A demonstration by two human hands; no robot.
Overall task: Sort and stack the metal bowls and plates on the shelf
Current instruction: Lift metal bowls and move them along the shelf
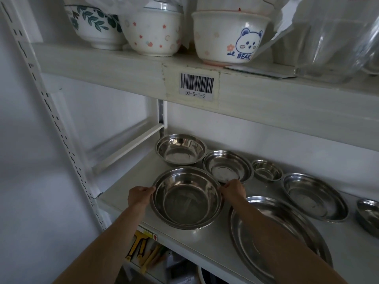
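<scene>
Both hands grip one large steel bowl (187, 198) by opposite rims, left hand (139, 196) and right hand (233, 190), at the shelf's (127, 187) front left. Right forearm hides part of the big plate (281, 238); fingertips stay unseen.

A white metal shelving rack (205, 240) stands against a plain white wall (30, 160) — dim, even light. Left of the rack's barcode label (196, 86) runs a slotted upright (61, 138); above the label, patterned ceramic bowls (153, 29).
</scene>
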